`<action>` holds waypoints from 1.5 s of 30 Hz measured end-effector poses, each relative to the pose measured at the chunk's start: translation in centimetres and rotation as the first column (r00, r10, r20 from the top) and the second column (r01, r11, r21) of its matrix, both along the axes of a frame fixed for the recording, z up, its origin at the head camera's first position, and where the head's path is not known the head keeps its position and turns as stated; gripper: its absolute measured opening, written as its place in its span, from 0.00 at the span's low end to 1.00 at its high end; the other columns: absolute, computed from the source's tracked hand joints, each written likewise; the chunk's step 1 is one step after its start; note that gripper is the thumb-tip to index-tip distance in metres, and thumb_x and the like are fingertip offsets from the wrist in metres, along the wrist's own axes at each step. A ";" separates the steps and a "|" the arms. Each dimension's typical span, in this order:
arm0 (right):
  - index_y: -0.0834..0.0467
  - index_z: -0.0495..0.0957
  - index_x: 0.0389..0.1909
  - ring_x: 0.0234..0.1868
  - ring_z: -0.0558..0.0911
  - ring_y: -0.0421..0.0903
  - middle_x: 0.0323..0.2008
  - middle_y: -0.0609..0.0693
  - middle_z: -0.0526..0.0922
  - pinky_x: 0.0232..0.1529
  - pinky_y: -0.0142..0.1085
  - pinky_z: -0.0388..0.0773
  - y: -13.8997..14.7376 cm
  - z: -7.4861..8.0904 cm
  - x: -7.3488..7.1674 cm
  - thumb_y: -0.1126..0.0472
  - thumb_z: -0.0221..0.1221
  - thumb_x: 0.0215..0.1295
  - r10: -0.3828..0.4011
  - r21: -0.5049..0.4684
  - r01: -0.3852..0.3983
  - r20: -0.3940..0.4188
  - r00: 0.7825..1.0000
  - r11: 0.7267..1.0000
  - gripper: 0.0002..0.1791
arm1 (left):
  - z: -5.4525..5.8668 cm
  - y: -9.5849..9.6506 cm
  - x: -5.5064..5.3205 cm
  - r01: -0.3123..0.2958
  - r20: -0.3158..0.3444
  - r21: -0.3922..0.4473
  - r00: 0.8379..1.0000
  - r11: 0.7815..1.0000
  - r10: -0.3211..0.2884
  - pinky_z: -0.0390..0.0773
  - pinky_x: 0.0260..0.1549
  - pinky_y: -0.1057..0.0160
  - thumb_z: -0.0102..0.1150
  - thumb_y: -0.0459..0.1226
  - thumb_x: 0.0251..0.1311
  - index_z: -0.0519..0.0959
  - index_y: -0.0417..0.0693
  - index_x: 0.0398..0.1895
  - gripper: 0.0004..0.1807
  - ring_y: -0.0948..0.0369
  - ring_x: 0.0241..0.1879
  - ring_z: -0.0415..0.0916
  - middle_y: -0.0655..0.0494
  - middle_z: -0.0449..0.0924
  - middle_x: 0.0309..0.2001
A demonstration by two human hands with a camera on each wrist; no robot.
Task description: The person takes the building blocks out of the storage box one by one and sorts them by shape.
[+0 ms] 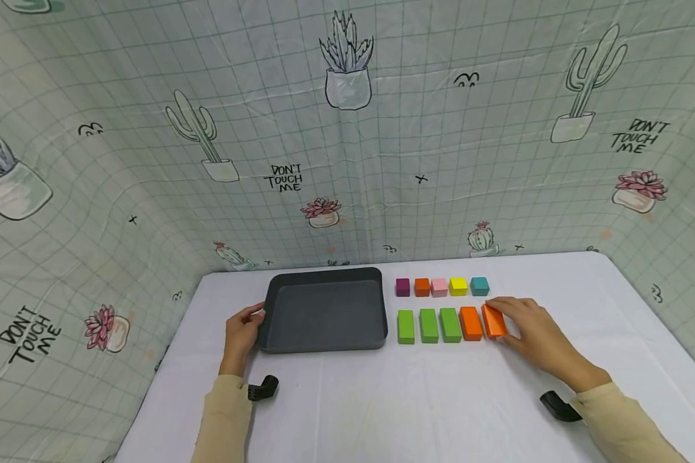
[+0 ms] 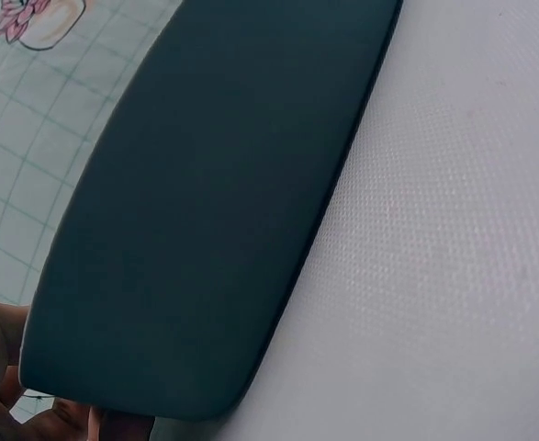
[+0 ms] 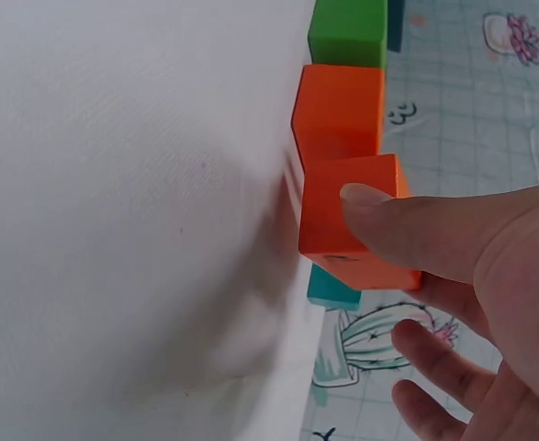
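A dark grey rectangular tray [image 1: 325, 318] lies at the left of the white table, nothing in it. At its left side my left hand [image 1: 243, 333] grips the rim; in the left wrist view the tray wall [image 2: 196, 211] fills the middle and the fingers show only at the lower left. My right hand [image 1: 535, 337] pinches an orange block [image 1: 494, 321] between thumb and fingers, at the right end of the front row. The right wrist view has the thumb on the near end of that block [image 3: 329, 216], close beside another orange block [image 3: 341, 106].
Left of the orange blocks, several green blocks [image 1: 428, 326] continue the front row. Behind them stand small cubes: purple [image 1: 403, 287], orange [image 1: 422, 287], pink [image 1: 439, 287], yellow [image 1: 458, 287] and teal [image 1: 479, 287]. A cactus-print cloth [image 1: 382, 148] hangs behind the table [image 1: 382, 405].
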State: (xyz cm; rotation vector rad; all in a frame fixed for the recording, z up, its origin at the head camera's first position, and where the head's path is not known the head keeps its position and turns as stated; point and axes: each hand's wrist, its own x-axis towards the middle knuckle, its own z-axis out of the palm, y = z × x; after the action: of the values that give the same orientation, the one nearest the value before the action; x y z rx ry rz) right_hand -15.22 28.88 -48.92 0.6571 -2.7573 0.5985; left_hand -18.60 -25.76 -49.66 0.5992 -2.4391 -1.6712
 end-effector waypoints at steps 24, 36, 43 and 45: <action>0.67 0.78 0.65 0.61 0.76 0.67 0.62 0.64 0.81 0.62 0.67 0.69 -0.2 0.2 -0.8 0.71 0.75 0.57 0.005 0.226 -0.016 0.049 0.999 0.974 0.33 | 0.0 -0.1 0.1 0.003 0.020 0.009 1.000 1.000 -0.003 0.70 0.40 0.68 0.57 0.34 0.76 0.80 0.35 0.66 0.20 0.63 0.41 0.71 0.52 0.82 0.42; 0.68 0.78 0.65 0.59 0.78 0.67 0.62 0.65 0.81 0.60 0.67 0.71 0.1 -0.1 -1.0 0.69 0.76 0.57 0.049 0.206 -0.059 0.054 0.997 0.977 0.33 | 0.0 -0.1 0.1 0.000 0.024 0.018 1.000 1.000 0.000 0.70 0.39 0.69 0.57 0.34 0.77 0.81 0.35 0.65 0.19 0.64 0.40 0.72 0.51 0.83 0.42; 0.68 0.77 0.66 0.59 0.78 0.68 0.63 0.66 0.80 0.60 0.67 0.72 0.3 -0.5 -1.1 0.68 0.76 0.58 0.049 0.200 -0.064 0.080 0.996 0.978 0.34 | 0.2 -0.3 -0.2 0.013 0.048 0.026 0.999 1.000 -0.015 0.70 0.39 0.69 0.58 0.34 0.76 0.80 0.33 0.65 0.20 0.64 0.40 0.72 0.54 0.83 0.40; 0.69 0.77 0.66 0.60 0.77 0.68 0.63 0.66 0.80 0.60 0.66 0.72 0.3 -0.5 -1.1 0.68 0.76 0.58 0.047 0.199 -0.063 0.085 0.995 0.978 0.34 | 0.3 -0.4 -0.4 0.021 0.061 0.046 0.998 0.999 -0.024 0.70 0.37 0.70 0.59 0.33 0.75 0.80 0.33 0.66 0.20 0.64 0.38 0.72 0.56 0.82 0.38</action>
State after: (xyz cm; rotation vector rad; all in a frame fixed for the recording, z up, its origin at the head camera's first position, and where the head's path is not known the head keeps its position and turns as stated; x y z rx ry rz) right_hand -16.36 29.18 -49.40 0.7710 -2.9091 0.3657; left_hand -18.97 -26.18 -49.39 0.6406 -2.4655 -1.7462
